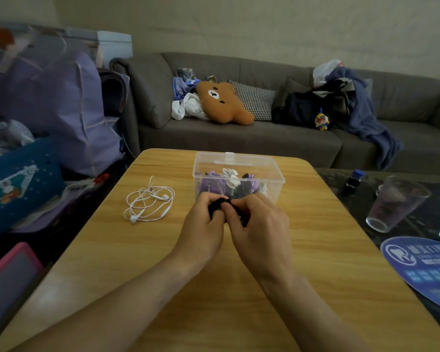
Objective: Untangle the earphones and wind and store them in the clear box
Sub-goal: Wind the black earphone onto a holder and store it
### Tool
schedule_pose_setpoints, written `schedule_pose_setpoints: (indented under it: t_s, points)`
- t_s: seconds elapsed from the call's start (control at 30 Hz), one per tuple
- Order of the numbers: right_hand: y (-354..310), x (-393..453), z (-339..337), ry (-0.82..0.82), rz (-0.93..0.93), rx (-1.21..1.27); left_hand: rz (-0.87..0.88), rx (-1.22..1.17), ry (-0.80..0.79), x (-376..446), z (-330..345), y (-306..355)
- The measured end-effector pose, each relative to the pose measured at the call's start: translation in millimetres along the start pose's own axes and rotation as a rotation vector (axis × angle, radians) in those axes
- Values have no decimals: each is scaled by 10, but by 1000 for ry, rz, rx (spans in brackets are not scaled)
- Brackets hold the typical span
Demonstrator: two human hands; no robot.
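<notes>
A bundle of black earphones [217,205] sits between my two hands just above the wooden table [239,262]. My left hand [203,224] grips its left side with curled fingers. My right hand [259,224] pinches its right side, and a bit of black cord shows under that hand. Right behind my hands stands the open clear box [277,177], holding several wound earphones in purple, white and black. A tangled pair of white earphones [149,204] lies on the table to the left of the box.
A clear drinking glass [394,204] and a small dark bottle [353,180] stand on a dark table at the right, with a blue round fan [422,268] at its near edge. Bags and a pink tablet crowd the left. A sofa lies behind.
</notes>
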State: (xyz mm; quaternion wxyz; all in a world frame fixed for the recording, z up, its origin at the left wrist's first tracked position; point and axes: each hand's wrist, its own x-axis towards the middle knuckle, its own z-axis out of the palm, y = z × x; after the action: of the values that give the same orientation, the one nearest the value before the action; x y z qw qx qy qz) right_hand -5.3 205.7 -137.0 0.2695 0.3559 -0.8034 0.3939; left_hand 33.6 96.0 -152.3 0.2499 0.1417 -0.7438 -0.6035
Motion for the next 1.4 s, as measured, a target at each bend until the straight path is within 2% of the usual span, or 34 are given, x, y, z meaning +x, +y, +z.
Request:
schedule_pose_setpoints:
  t_s: [0.2, 0.37, 0.53, 0.73, 0.87, 1.0, 1.1, 1.17, 1.4]
  points:
    - [25, 38, 16, -87, 8, -3, 10, -35, -20, -16, -25, -4]
    - [32, 16, -16, -85, 57, 23, -19, -144, -189, 47, -106, 31]
    - [-30, 10, -120, -141, 242, 194, 14, -249, -329, 27, -206, 84]
    - [-34, 55, -246, -171, 536, 532, 21, -246, -314, -24, -230, 172]
    - [-5, 77, -309, -185, 611, 659, 17, -222, -303, -33, -200, 190]
    - [43, 59, -303, -190, 656, 681, 25, -66, -315, 1, -182, 162]
    - [98, 20, -187, -200, 650, 506, 106, 295, -348, 33, -187, 131]
    - [92, 7, -132, -193, 601, 346, 140, 449, -327, 25, -150, 130]
    - [-50, 14, -76, -126, 509, 257, 175, 521, -210, -31, -22, 149]
